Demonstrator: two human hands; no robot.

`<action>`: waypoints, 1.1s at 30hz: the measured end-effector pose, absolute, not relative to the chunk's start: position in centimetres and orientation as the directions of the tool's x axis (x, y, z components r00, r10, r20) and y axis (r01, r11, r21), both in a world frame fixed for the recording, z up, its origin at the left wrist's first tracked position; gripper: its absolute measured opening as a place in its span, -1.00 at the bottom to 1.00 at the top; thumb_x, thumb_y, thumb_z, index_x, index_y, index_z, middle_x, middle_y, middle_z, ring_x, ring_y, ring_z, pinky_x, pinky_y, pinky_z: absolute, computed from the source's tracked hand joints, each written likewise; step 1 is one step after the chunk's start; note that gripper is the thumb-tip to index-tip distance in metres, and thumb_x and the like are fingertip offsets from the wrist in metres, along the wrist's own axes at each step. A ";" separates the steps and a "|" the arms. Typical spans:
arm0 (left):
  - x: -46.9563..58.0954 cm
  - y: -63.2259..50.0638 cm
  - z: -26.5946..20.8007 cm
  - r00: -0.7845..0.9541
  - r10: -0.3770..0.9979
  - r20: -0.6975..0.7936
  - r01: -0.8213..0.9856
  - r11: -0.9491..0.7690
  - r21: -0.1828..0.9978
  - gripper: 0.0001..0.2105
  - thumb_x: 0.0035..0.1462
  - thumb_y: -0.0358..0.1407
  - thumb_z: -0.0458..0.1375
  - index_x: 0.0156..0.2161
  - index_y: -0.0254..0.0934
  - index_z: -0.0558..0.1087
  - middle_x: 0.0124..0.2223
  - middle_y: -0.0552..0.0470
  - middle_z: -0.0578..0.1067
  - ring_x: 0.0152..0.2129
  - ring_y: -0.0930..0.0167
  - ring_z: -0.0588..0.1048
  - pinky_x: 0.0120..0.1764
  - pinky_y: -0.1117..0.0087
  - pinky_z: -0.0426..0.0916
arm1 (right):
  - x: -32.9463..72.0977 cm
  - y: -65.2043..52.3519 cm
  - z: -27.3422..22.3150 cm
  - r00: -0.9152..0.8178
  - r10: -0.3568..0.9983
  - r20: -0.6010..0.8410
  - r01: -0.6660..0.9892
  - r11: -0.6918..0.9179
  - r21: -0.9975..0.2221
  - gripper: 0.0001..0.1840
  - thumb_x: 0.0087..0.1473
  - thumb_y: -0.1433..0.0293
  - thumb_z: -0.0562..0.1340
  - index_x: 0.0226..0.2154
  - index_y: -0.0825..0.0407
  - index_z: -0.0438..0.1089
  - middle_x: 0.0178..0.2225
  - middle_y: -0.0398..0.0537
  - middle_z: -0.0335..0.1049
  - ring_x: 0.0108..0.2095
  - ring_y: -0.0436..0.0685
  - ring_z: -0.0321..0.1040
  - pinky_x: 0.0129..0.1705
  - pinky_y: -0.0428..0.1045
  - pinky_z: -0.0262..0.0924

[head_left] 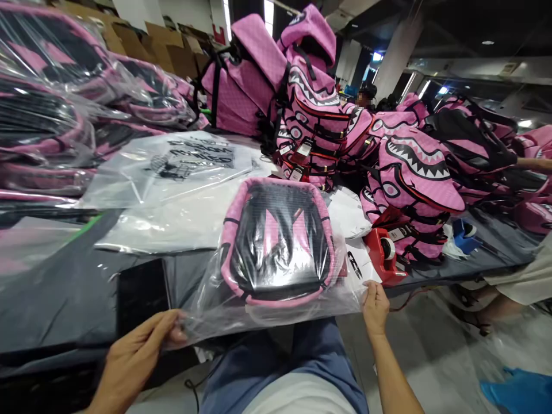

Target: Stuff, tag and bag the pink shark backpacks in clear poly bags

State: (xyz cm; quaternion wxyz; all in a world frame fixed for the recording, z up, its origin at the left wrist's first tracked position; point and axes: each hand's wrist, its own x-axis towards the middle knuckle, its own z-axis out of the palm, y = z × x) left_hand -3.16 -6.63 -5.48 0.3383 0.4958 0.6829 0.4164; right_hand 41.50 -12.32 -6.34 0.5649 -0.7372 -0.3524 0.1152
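A pink and black backpack (278,241) lies flat on the dark table (60,310) inside a clear plastic bag (215,313). My left hand (140,348) pinches the open bag edge at its near left corner. My right hand (375,307) grips the bag edge at the near right corner. The bag's mouth faces me, over my lap.
Bagged pink backpacks (56,103) are stacked at the left. Unbagged shark-mouth backpacks (414,172) pile up at the back and right. A stack of flat printed plastic bags (172,172) lies behind. A red tape dispenser (386,253) and a black phone (140,293) sit nearby. Another person sits at right.
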 end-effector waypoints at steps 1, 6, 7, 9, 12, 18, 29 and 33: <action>-2.6 -6.4 -5.3 -0.286 0.956 -0.069 0.396 0.183 0.900 -0.17 -0.32 0.56 0.06 -0.36 -0.19 0.60 -0.60 0.09 0.52 -0.58 0.27 0.54 -0.32 0.26 0.56 | 41.5 -12.2 -6.5 0.717 0.665 0.207 0.381 -0.126 -0.916 -0.27 0.04 -0.37 0.05 -0.39 -0.03 0.34 -0.74 -0.30 0.08 -0.70 0.05 0.08 -0.60 -0.04 0.02; 1.0 -7.4 -4.9 -0.324 0.810 0.489 0.781 -0.063 0.621 -0.52 0.28 0.10 0.00 0.02 -0.19 0.50 -0.11 -0.11 0.62 -0.10 0.11 0.55 0.10 -0.02 0.35 | 42.0 -12.6 -6.8 0.692 0.713 0.111 0.328 -0.173 -0.929 -0.27 0.03 -0.39 0.03 -0.38 -0.05 0.30 -0.72 -0.30 0.12 -0.73 0.04 0.08 -0.66 -0.04 0.03; 2.2 -7.8 -4.7 -0.168 0.747 0.643 0.844 -0.228 0.485 -0.61 0.31 -0.01 0.06 0.06 -0.19 0.48 -0.03 -0.14 0.60 -0.04 0.11 0.53 0.17 -0.03 0.27 | 42.0 -12.7 -6.6 0.686 0.720 0.102 0.324 -0.177 -0.929 -0.27 0.03 -0.39 0.03 -0.38 -0.05 0.29 -0.72 -0.30 0.12 -0.73 0.04 0.08 -0.67 -0.04 0.03; 4.9 -8.3 -3.9 0.199 0.596 0.778 0.821 -0.535 0.200 -0.66 0.28 -0.13 0.16 0.11 -0.17 0.45 0.04 -0.15 0.58 0.01 0.15 0.50 0.27 -0.01 0.11 | 42.0 -12.8 -6.2 0.671 0.735 0.098 0.329 -0.176 -0.928 -0.27 0.03 -0.39 0.03 -0.39 -0.06 0.28 -0.73 -0.31 0.11 -0.73 0.04 0.08 -0.67 -0.03 0.04; 8.5 -7.9 -2.6 0.485 0.520 0.703 0.689 -0.722 0.059 -0.60 0.21 -0.07 0.25 0.08 -0.19 0.44 0.16 -0.17 0.52 0.14 0.10 0.40 0.31 0.02 -0.04 | 42.0 -12.9 -5.9 0.662 0.741 0.108 0.334 -0.163 -0.928 -0.28 0.04 -0.39 0.03 -0.41 -0.06 0.27 -0.74 -0.30 0.11 -0.74 0.05 0.09 -0.67 -0.04 0.04; 10.1 -5.0 -2.5 0.586 0.610 0.534 0.646 -0.749 0.146 -0.69 0.01 -0.19 0.40 -0.28 -0.19 0.36 0.17 -0.20 0.49 0.20 0.00 0.30 0.16 -0.01 0.12 | 41.8 -12.9 -6.3 0.665 0.739 0.110 0.297 -0.127 -0.946 -0.28 0.03 -0.39 0.04 -0.43 -0.07 0.26 -0.76 -0.30 0.11 -0.75 0.04 0.09 -0.67 -0.04 0.04; 9.4 -3.9 -3.1 0.691 0.485 0.536 0.486 -0.861 0.152 -0.87 0.22 -0.26 0.24 -0.36 -0.14 0.42 -0.01 0.05 0.62 0.07 0.21 0.45 0.05 0.13 0.13 | 42.0 -13.1 -7.0 0.654 0.747 0.122 0.272 -0.081 -0.959 -0.34 0.13 -0.30 0.03 -0.45 -0.06 0.25 -0.70 -0.28 0.15 -0.72 0.00 0.11 -0.66 -0.08 0.05; 8.1 -3.8 -2.9 0.642 0.467 0.607 0.485 -0.861 0.150 -0.85 0.34 -0.32 0.10 -0.22 -0.08 0.52 -0.18 0.13 0.67 -0.11 0.33 0.55 0.10 0.17 0.11 | 42.0 -13.1 -7.6 0.682 0.708 0.183 0.311 -0.055 -0.949 -0.37 0.16 -0.23 0.05 -0.45 -0.02 0.32 -0.57 -0.20 0.25 -0.65 -0.03 0.15 -0.62 -0.09 0.09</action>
